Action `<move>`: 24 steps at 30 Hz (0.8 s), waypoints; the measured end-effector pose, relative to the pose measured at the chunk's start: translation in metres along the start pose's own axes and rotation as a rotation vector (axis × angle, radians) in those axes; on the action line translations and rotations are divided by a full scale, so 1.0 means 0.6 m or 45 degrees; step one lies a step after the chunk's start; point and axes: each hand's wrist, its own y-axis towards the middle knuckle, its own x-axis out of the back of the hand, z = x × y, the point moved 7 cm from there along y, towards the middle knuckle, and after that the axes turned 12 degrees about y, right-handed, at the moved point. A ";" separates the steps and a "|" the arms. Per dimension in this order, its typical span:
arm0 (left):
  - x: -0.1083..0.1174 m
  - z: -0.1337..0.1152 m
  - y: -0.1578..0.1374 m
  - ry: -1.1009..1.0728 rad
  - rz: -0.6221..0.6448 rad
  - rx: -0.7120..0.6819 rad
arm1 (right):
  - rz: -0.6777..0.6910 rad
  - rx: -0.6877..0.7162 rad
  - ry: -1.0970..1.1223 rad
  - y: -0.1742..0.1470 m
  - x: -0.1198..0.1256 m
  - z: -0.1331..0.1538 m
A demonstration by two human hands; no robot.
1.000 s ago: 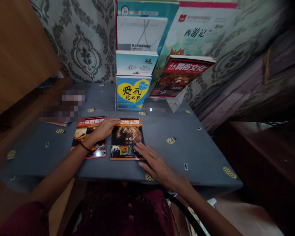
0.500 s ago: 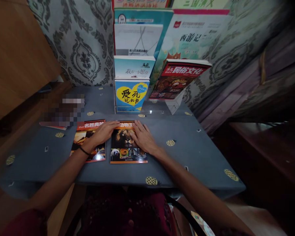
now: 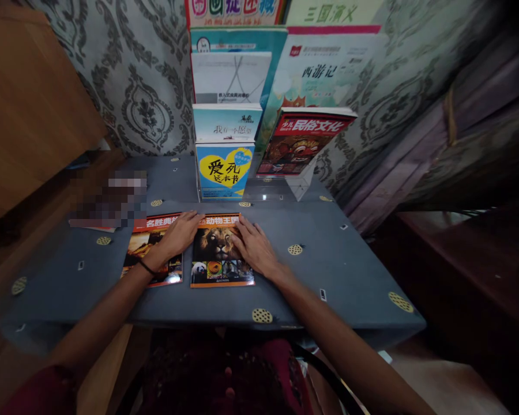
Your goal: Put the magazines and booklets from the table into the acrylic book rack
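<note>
A lion-covered book [image 3: 219, 245] lies flat on the cloth-covered table. To its left lies another book [image 3: 134, 245] with an orange title band and a sunset-coloured picture, partly hidden under my left hand. My left hand [image 3: 178, 235], with a dark band at the wrist, reaches over that left book, fingers stretched out, tips at the lion book's upper left corner. My right hand [image 3: 256, 246] rests flat along the lion book's right edge, fingers extended and slightly apart. Neither hand grips anything.
Behind the books stands a clear display rack [image 3: 300, 187] holding several books, including a blue-and-yellow one [image 3: 225, 173] and a red-topped one [image 3: 305, 144]. A blurred-out stack [image 3: 106, 202] lies at the left. The table's front edge [image 3: 216, 324] is close to my body.
My fingers have drawn back slightly from the lion book's title, so more of its lettering shows. The whole view has shifted a little; both books lie flat as before.
</note>
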 end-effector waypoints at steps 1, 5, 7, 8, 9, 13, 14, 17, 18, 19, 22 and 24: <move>0.002 0.001 0.003 -0.029 0.005 0.028 | -0.006 0.016 0.011 -0.003 0.000 0.000; 0.012 0.015 0.020 -0.246 -0.011 0.233 | -0.058 0.055 0.023 -0.006 -0.002 -0.003; 0.014 0.027 0.026 -0.465 -0.030 0.390 | -0.065 0.051 0.028 -0.006 -0.006 -0.006; 0.013 0.034 0.026 -0.614 -0.052 0.494 | -0.067 0.048 0.036 -0.006 -0.007 -0.006; 0.010 0.040 0.024 -0.787 -0.085 0.617 | -0.072 0.048 0.048 -0.005 -0.008 -0.007; -0.019 0.024 0.001 -1.491 -0.170 1.033 | -0.103 0.047 0.110 -0.005 -0.006 -0.009; -0.027 0.010 -0.003 -1.613 -0.148 1.073 | -0.109 0.045 0.129 -0.005 -0.006 -0.009; -0.040 -0.029 -0.012 -1.808 -0.103 1.142 | -0.135 0.026 0.199 -0.004 -0.003 -0.009; -0.040 -0.037 -0.014 -1.836 -0.115 1.169 | -0.146 0.010 0.235 -0.003 -0.001 -0.010; -0.038 -0.041 -0.014 -1.855 -0.137 1.189 | -0.159 -0.011 0.279 -0.002 0.002 -0.011; -0.024 -0.046 -0.006 -1.878 -0.182 1.192 | -0.243 -0.059 0.450 0.000 0.014 -0.014; -0.011 -0.047 0.003 -1.893 -0.207 1.151 | -0.322 -0.082 0.610 0.001 0.024 -0.018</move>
